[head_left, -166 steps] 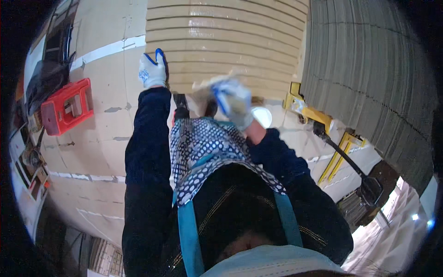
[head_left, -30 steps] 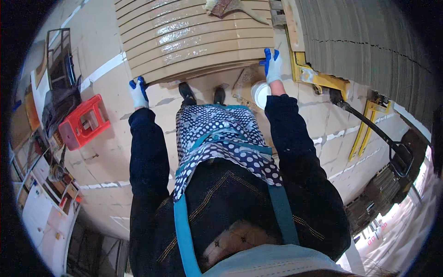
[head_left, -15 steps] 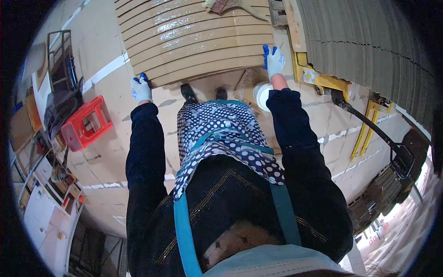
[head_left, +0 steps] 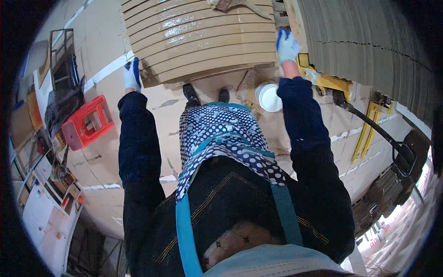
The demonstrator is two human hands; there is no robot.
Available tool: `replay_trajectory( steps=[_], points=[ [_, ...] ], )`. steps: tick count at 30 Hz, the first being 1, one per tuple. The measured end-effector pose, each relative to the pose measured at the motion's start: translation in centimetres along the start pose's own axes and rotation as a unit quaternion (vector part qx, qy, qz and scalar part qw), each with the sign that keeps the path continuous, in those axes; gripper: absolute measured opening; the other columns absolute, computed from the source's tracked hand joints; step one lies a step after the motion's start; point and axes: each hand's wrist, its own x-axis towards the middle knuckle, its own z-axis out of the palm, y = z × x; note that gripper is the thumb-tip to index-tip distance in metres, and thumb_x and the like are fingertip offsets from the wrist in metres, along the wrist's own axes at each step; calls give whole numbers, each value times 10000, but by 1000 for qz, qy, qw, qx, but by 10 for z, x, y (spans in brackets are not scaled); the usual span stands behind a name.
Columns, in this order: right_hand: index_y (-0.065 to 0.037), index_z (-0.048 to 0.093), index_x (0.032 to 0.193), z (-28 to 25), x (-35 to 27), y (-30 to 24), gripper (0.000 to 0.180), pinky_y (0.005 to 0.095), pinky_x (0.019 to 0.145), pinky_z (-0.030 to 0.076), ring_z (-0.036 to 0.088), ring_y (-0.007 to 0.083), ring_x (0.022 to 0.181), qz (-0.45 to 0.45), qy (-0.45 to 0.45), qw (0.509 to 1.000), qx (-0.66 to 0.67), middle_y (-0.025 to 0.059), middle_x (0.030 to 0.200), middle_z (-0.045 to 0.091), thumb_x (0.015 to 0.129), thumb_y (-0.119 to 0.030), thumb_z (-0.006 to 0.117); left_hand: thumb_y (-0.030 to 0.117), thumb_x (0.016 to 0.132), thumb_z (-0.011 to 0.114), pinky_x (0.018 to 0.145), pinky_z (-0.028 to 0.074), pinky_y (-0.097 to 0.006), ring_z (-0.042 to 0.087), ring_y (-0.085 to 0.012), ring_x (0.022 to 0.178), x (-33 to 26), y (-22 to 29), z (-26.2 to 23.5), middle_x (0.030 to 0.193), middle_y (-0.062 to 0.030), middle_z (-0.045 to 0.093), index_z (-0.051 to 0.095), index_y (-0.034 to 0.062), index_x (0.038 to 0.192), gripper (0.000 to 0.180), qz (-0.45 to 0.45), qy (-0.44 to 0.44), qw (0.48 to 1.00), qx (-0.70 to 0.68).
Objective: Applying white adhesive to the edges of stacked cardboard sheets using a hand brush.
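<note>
Fanned, overlapping cardboard sheets (head_left: 203, 48) lie in front of me, their faces glossy and wet in the middle. My left hand (head_left: 132, 76), in a white glove with blue palm and fingers, is open beside their near left corner. Past their right edge, my right hand (head_left: 288, 47) in a matching glove has its fingers stretched away from me, open and with nothing visible in it. On the far part of the sheets rests a pale curved thing (head_left: 247, 5) with a reddish-brown part, cut off by the frame's rim.
A white bucket (head_left: 269, 98) stands on the floor near my feet. To the right are a tall stack of grey-brown sheets (head_left: 364, 41), a yellow pallet jack (head_left: 330, 82) and its black handle (head_left: 402, 159). A red plastic stool (head_left: 87, 122) stands at left.
Both hands have come off the sheets' near edges and moved outward, the left to the left, the right to the right and farther away. The sheets appear slightly shifted right.
</note>
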Motion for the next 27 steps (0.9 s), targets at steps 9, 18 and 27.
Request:
replay_trajectory(
  steps=[9, 18, 27],
  points=[
    [-13, 480, 1227, 82, -19, 1, 462, 442, 781, 474, 626, 346, 874, -29, 87, 994, 53, 212, 1061, 624, 920, -357, 499, 156, 902, 507, 732, 433, -283, 496, -116, 800, -21, -6, 57, 949, -11, 570, 485, 58, 1303, 413, 16, 141, 980, -138],
    [-41, 497, 1241, 86, -18, 4, 411, 394, 656, 464, 577, 288, 701, -26, 120, 976, 182, 183, 1001, 624, 891, -237, 586, 39, 868, 485, 713, 454, -282, 544, -129, 775, -24, 0, 62, 944, -15, 615, 552, 62, 1262, 400, 17, 150, 964, -220],
    [0, 586, 1144, 56, -1, 6, 364, 356, 828, 461, 604, 187, 917, 86, -51, 923, 371, 145, 1032, 660, 881, -247, 624, 108, 834, 578, 587, 470, -282, 550, -127, 612, 8, 10, 11, 741, -16, 629, 644, 68, 1130, 306, 29, 173, 969, 175]
  ],
)
